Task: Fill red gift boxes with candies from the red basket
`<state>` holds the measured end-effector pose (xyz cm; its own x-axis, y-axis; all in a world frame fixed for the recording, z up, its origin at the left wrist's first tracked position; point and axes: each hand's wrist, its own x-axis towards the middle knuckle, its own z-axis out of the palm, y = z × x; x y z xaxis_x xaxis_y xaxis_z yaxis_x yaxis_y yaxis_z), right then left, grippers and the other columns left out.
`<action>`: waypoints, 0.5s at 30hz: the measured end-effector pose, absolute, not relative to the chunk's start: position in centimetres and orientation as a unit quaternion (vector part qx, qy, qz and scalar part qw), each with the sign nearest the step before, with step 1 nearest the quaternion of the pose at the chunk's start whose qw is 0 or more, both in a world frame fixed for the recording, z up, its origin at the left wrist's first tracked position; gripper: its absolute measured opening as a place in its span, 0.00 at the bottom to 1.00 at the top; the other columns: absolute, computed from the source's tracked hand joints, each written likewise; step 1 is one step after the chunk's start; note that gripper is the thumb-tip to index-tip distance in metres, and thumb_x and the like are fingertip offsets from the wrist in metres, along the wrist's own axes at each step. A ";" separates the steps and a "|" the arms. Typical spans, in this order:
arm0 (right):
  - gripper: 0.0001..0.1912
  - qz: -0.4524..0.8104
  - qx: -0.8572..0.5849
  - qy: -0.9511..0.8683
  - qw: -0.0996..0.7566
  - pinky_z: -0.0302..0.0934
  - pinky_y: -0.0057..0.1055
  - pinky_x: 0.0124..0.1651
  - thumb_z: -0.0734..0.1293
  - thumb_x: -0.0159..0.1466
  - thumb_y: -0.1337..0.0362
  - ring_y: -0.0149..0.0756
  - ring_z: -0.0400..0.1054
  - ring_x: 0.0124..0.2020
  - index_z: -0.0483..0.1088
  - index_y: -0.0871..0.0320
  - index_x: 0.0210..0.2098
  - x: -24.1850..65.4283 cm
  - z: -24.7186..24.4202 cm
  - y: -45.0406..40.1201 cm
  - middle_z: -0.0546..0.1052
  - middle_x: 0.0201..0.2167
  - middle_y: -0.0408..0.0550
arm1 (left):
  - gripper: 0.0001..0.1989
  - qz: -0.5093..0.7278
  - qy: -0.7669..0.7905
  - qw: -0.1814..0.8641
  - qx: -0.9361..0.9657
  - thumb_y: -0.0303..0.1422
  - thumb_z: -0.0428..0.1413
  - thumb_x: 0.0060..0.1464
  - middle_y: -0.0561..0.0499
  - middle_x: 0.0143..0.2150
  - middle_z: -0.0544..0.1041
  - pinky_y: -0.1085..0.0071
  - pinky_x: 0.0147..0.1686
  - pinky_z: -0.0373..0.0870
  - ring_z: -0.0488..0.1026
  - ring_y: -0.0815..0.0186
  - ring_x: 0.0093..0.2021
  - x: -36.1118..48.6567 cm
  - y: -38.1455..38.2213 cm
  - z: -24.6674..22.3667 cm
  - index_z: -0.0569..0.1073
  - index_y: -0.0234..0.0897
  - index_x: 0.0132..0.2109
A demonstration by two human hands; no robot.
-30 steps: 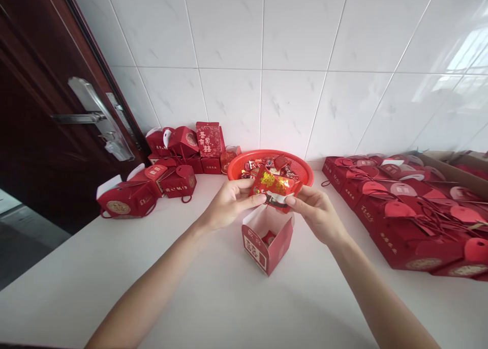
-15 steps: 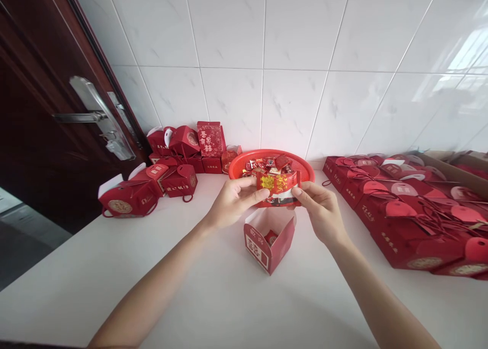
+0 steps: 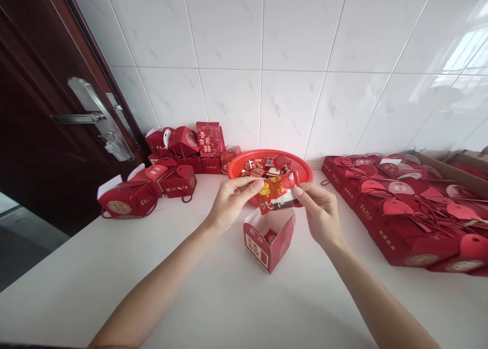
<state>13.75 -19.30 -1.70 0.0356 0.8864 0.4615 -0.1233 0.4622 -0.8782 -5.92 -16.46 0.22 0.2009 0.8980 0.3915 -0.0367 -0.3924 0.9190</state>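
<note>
Between my two hands hangs a red candy packet [image 3: 280,192] with gold characters and a white-and-black figure print. My left hand [image 3: 231,199] pinches its left edge between thumb and fingers. At the right edge, my right hand [image 3: 318,206] grips it the same way. Just below and nearer to me stands an open red gift box [image 3: 278,247], upright, with a small red item [image 3: 270,236] inside. Behind the packet, a red plastic basket [image 3: 305,171] holds a pile of wrapped candies [image 3: 272,166]; the packet partly hides its front.
On the right are rows of closed red gift boxes [image 3: 412,232] with cords, and a cardboard carton [image 3: 434,163]. More red boxes [image 3: 129,199] are grouped at the left, near a dark door [image 3: 38,74]. A white tiled wall [image 3: 229,94] backs the white table [image 3: 213,298].
The packet has tilted, its left side swinging slightly, while both hands keep hold of it. The gift box and the basket have stayed where they were.
</note>
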 end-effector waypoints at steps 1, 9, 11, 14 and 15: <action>0.14 0.397 -0.334 -0.573 0.634 0.68 0.35 0.38 0.71 0.63 0.52 0.37 0.70 0.31 0.76 0.54 0.28 13.7 -1.8 -19.3 0.76 0.27 0.44 | 0.18 0.540 0.339 0.429 0.640 0.47 0.64 0.54 0.48 0.40 0.83 0.65 0.46 0.74 0.77 0.59 0.43 -5.9 -16.5 0.3 0.83 0.36 0.41; 0.17 0.439 -0.345 -0.607 0.566 0.70 0.36 0.40 0.75 0.59 0.53 0.40 0.74 0.38 0.76 0.53 0.44 14.2 -0.5 -19.4 0.80 0.37 0.47 | 0.17 0.466 0.334 0.393 0.718 0.46 0.61 0.58 0.48 0.40 0.83 0.69 0.43 0.73 0.78 0.59 0.43 -6.5 -16.8 1.2 0.82 0.35 0.41; 0.15 0.439 -0.347 -0.591 0.580 0.70 0.36 0.40 0.76 0.57 0.54 0.39 0.74 0.37 0.76 0.54 0.39 14.1 -0.4 -19.3 0.80 0.36 0.47 | 0.20 0.477 0.339 0.414 0.697 0.48 0.61 0.57 0.46 0.43 0.83 0.67 0.45 0.74 0.78 0.58 0.45 -6.5 -16.8 1.3 0.81 0.35 0.46; 0.14 0.429 -0.344 -0.547 0.631 0.70 0.35 0.41 0.76 0.57 0.55 0.37 0.74 0.37 0.74 0.54 0.36 13.9 -0.9 -19.1 0.79 0.36 0.46 | 0.24 0.458 0.329 0.464 0.683 0.47 0.64 0.54 0.44 0.49 0.82 0.64 0.48 0.75 0.79 0.55 0.49 -6.4 -16.8 1.3 0.79 0.35 0.51; 0.14 0.428 -0.343 -0.541 0.637 0.70 0.35 0.41 0.76 0.57 0.55 0.37 0.73 0.36 0.73 0.55 0.35 13.9 -1.0 -19.0 0.78 0.35 0.45 | 0.23 0.450 0.326 0.472 0.684 0.45 0.65 0.53 0.43 0.50 0.82 0.64 0.48 0.75 0.79 0.54 0.50 -6.4 -16.8 1.3 0.79 0.35 0.51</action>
